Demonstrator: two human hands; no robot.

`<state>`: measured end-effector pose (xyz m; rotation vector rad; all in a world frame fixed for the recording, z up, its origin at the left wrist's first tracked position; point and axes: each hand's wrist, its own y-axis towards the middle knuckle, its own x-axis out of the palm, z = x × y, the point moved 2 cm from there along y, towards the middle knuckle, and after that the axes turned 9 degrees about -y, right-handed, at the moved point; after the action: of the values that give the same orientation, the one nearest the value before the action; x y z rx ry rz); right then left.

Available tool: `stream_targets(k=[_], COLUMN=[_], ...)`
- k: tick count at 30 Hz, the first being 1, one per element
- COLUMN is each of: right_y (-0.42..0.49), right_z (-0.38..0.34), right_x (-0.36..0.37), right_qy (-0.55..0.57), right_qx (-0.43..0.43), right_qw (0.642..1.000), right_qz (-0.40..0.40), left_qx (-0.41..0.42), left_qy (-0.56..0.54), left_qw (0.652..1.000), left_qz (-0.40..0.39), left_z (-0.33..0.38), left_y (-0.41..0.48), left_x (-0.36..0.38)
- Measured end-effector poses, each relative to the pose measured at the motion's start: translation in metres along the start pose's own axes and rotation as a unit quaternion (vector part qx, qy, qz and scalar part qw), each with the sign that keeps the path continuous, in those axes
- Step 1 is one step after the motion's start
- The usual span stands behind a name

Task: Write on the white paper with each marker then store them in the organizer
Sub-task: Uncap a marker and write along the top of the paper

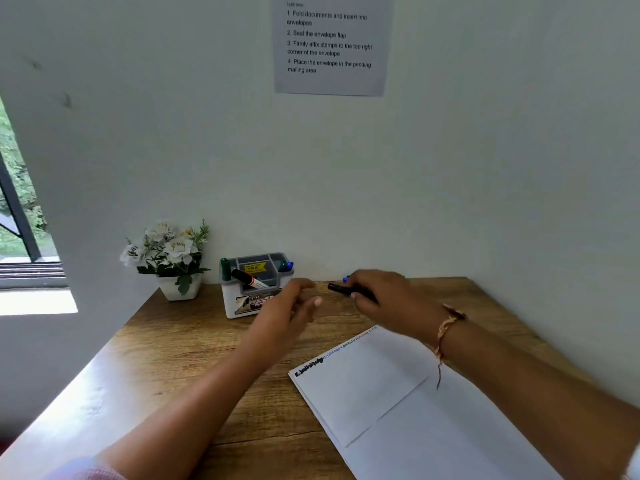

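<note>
The white paper (pixel 398 403) lies on the wooden desk at the right, with a line of black and blue writing along its top edge. My right hand (pixel 384 299) hovers beyond the paper and grips a black marker (pixel 341 289) that points left. A blue marker tip (pixel 345 279) peeks out behind that hand. My left hand (pixel 294 306) is just left of it, fingers loosely apart and holding nothing. The white and grey organizer (pixel 254 289) stands behind the left hand, holding a black-capped marker (pixel 248 278), a green marker (pixel 225 268) and green and blue caps (pixel 286 266).
A white pot of white flowers (pixel 169 261) stands left of the organizer against the wall. An instruction sheet (pixel 330 43) hangs on the wall above. The wooden desk (pixel 173 358) runs to the wall at the back and right; a window is at far left.
</note>
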<state>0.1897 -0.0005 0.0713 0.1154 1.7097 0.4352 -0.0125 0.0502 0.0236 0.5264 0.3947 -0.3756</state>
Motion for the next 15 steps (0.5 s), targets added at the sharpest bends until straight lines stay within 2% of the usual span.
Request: stream_targets(k=[5, 15], right_y=[-0.030, -0.040], right_z=[-0.024, -0.032], right_x=[0.004, 0.021], right_qy=[0.049, 0.103], right_qx=[-0.033, -0.057], right_qw=[0.998, 0.992], right_qz=[0.029, 0.046], left_qx=[-0.033, -0.053], left_qy=[-0.163, -0.218], left_qw=[0.986, 0.975], left_qz=[-0.012, -0.011], left_z=[0.016, 0.018], left_y=[-0.018, -0.030], left_x=[0.008, 0.012])
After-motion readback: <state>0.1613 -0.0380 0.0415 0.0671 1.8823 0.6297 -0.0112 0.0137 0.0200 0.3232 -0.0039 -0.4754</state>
